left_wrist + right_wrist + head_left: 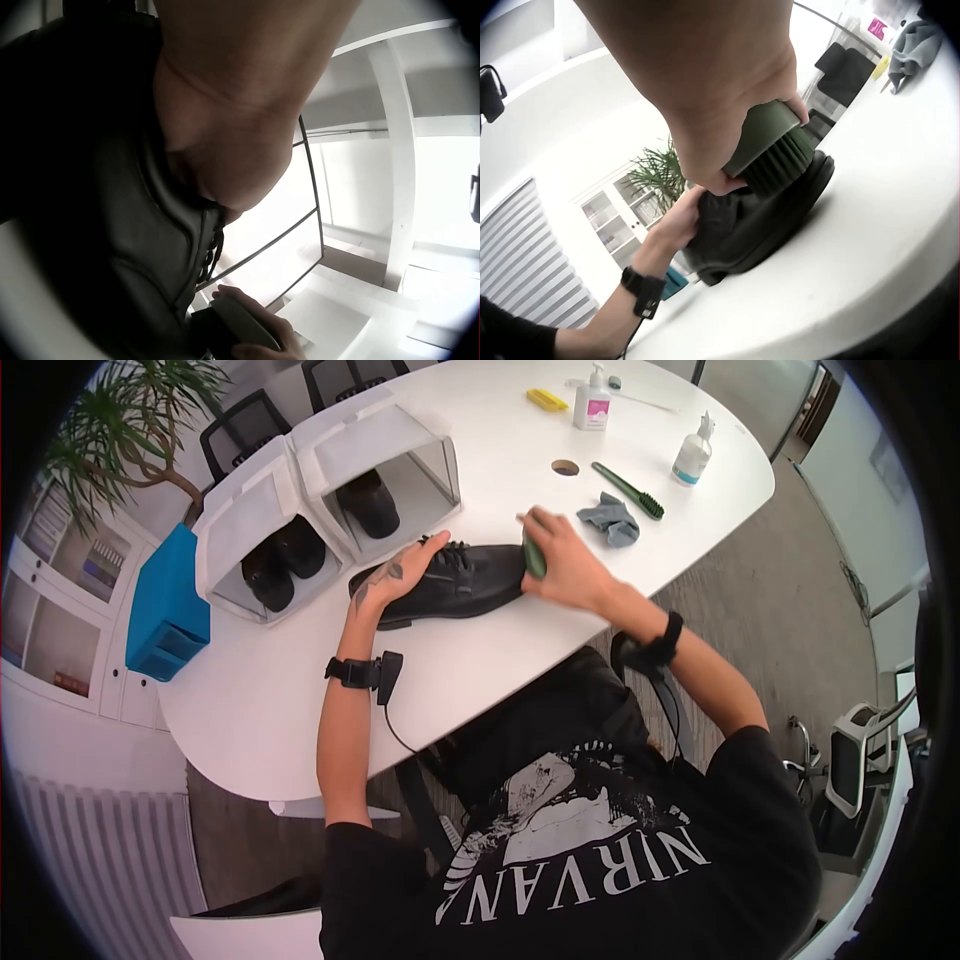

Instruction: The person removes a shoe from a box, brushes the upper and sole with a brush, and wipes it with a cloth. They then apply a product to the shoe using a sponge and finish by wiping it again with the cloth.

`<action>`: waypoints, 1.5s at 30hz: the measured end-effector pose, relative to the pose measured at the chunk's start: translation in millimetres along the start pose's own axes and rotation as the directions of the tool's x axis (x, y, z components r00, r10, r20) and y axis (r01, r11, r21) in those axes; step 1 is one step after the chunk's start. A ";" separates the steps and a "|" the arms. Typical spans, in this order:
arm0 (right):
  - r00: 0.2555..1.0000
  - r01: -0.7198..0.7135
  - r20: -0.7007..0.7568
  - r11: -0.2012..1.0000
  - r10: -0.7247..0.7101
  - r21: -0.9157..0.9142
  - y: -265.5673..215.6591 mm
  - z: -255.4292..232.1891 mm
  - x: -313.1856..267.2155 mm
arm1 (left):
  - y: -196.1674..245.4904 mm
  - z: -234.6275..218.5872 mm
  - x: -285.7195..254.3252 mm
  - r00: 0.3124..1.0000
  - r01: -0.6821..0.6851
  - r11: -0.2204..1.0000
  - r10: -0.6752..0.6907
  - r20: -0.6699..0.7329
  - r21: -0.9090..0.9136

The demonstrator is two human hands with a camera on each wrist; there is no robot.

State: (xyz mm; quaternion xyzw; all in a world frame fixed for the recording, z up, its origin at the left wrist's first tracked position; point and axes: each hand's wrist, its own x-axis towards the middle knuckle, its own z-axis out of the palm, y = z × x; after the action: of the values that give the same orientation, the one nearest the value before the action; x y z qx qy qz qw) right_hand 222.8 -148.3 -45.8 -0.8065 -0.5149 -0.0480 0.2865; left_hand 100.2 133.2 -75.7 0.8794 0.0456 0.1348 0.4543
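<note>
A black lace-up shoe point(485, 582) lies sideways before me on the white table, its toe to the right. At its heel end my left hand point(393, 576) grips it, with the fingers down in the shoe's opening and hidden there. My right hand point(572, 563) holds a green shoe brush point(769, 146) by its back. The brush's dark green bristles face the toe of the shoe and overlap it in the right wrist view.
Two clear-fronted boxes point(330, 460) with dark shoes stand behind the shoe. A blue box point(170, 605) is at the left. Rightward lie a grey cloth point(612, 523), a long green brush point(630, 490), a yellow item point(547, 400), a pump bottle point(592, 405) and a spray bottle point(692, 455).
</note>
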 end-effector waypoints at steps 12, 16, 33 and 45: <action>0.974 0.180 0.116 0.976 -0.194 0.119 1.3 -77.4 -5.7 | 33.0 -3.2 2.2 0.988 0.020 0.995 -0.034 0.151 0.097; 0.970 0.189 0.124 0.971 -0.207 0.144 -23.8 -101.9 7.4 | 54.4 16.8 -2.5 0.976 0.046 0.982 -0.006 0.217 -0.180; 0.895 0.330 0.336 0.942 -0.293 -0.060 -37.4 -67.0 5.4 | -1.1 59.0 -17.2 0.868 0.311 0.946 -0.321 0.380 0.088; 0.921 0.382 0.237 0.836 -0.309 -0.395 -53.4 -52.1 -5.3 | 20.9 43.5 -22.0 0.866 0.315 0.944 -0.330 0.375 0.103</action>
State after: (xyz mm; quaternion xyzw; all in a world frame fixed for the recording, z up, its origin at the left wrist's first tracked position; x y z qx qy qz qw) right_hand 185.9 -162.9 17.6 -0.7444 -0.6501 -0.1462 0.0431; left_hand 90.3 82.4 -87.0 0.8771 0.1036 -0.1203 0.4532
